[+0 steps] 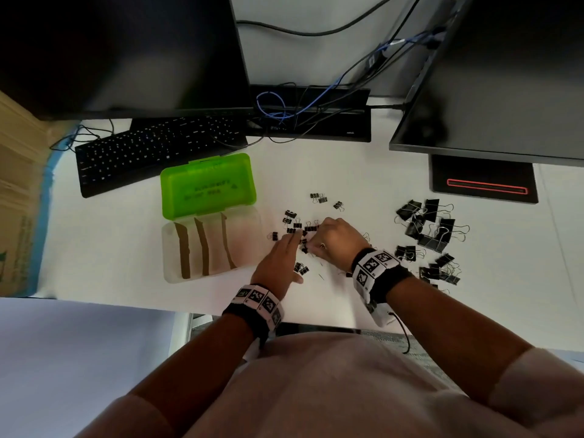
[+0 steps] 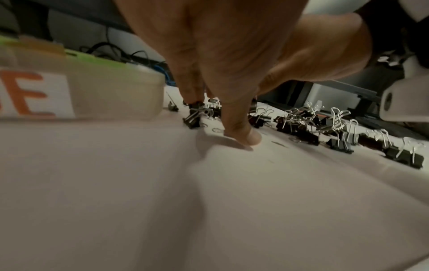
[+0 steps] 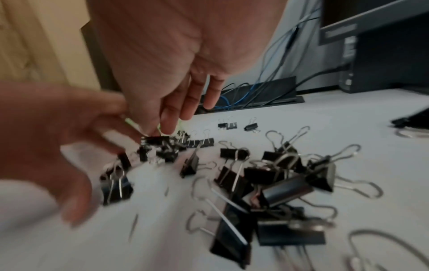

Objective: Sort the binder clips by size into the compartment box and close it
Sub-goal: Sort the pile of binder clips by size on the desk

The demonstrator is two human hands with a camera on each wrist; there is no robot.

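Head view: clear plastic compartment box (image 1: 211, 245), green lid open, on white table (image 1: 347, 172); small black binder clips (image 1: 295, 226) scattered beside it. Left wrist view: left hand (image 2: 223, 60) flat, fingers extended. Right wrist view: right hand (image 3: 162, 73) apparently pinching one small clip; blurred.

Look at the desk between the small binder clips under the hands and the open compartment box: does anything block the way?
Nothing visible does. The small clips lie right of the compartment box, with bare desk between, and its green lid is folded back.
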